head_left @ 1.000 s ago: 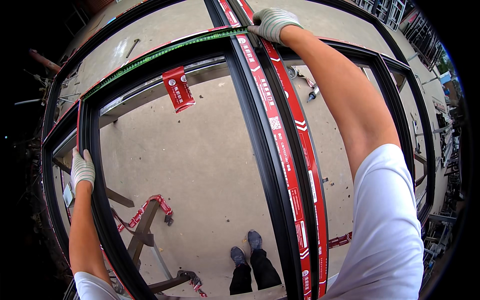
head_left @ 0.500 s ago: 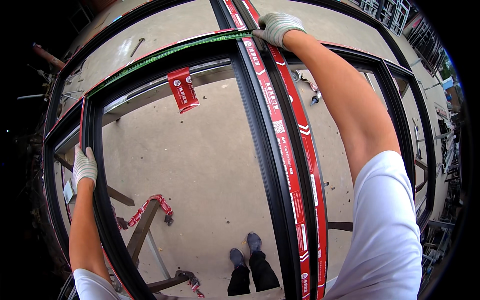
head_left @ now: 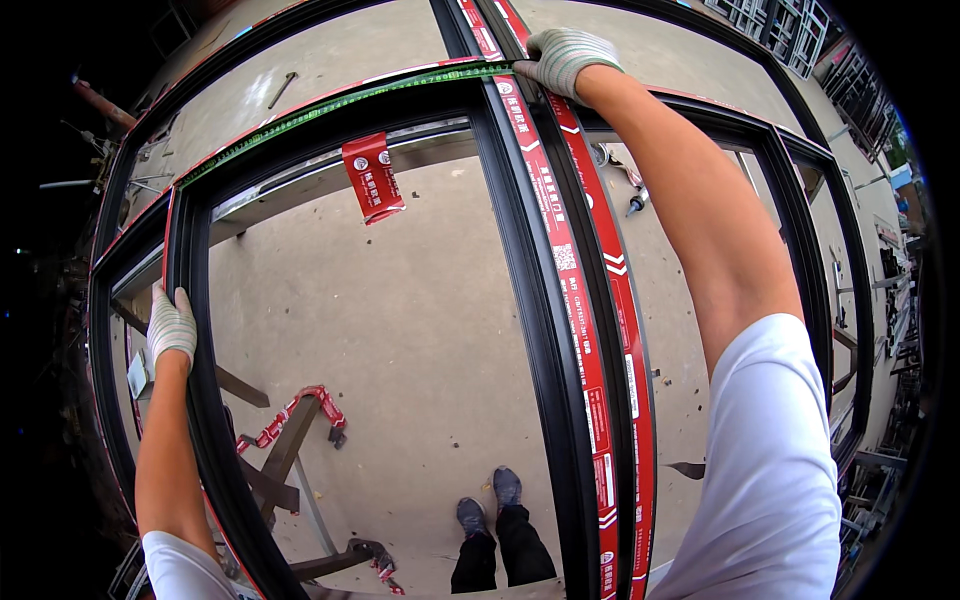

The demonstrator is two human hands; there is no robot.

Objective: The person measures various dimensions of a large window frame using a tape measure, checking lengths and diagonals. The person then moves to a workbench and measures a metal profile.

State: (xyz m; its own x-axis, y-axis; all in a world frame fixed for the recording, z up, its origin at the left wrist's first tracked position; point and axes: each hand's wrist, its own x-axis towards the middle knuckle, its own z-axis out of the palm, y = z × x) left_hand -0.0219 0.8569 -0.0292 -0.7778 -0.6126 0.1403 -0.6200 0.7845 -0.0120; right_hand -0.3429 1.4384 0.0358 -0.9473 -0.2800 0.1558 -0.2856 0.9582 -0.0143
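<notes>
Pinching the tape's end, by the look of it: right hand [head_left: 568, 60], thumb and fingers closed at the red-filmed upright. Tape [head_left: 440, 76] runs left from there along the frame's [head_left: 535, 300] crossbar to near the left corner. Left hand [head_left: 172, 330] lies on the left bar, below that corner; underside hidden, cannot tell if it grasps.

Risks, my judgement: end could slip if the pinch loosens, film [head_left: 626, 310] being likely slick; tape could then snap back. Nothing seen pinning the middle, so a sideways tug or twist might swing it off line and spoil a reading.

Looks: tape green, pale marks, narrow, marked face showing. Frame black, ridged, several openings, red printed film on the upright; red flap [head_left: 373, 185] hangs below the crossbar.
</notes>
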